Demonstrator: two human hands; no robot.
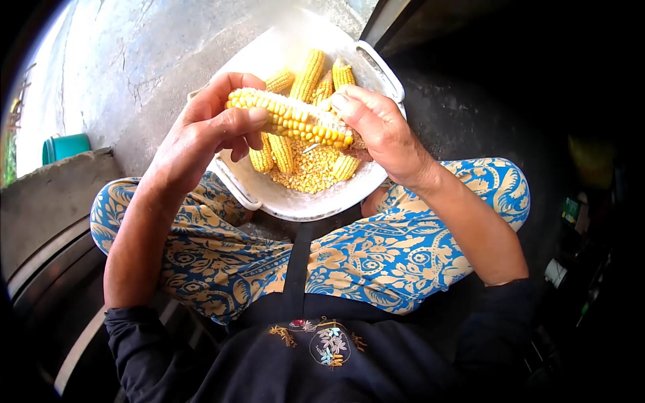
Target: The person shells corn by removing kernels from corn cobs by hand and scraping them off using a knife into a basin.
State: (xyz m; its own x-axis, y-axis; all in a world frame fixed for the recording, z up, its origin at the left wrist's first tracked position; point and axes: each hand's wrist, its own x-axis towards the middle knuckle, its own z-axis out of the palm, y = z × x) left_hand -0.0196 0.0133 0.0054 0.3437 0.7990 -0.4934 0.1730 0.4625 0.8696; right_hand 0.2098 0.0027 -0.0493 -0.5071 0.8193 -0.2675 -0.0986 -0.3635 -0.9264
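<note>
An ear of corn (289,119) is held level between my two hands, above a white basin (295,209). Part of its upper side shows bare, pale cob, while yellow kernels still cover the side toward me. My left hand (218,121) is closed round the left end, thumb lying along the kernels. My right hand (379,127) grips the other end, its thumb pressed on the bared part near the kernels. Under them in the basin lie loose kernels (312,171) and several other ears of corn (309,74).
The basin has a handle (383,67) at its upper right and stands between my knees, which are in patterned blue trousers (403,235). A teal bucket (66,148) stands at the left by a low concrete ledge (54,191). Deep shadow covers the right side.
</note>
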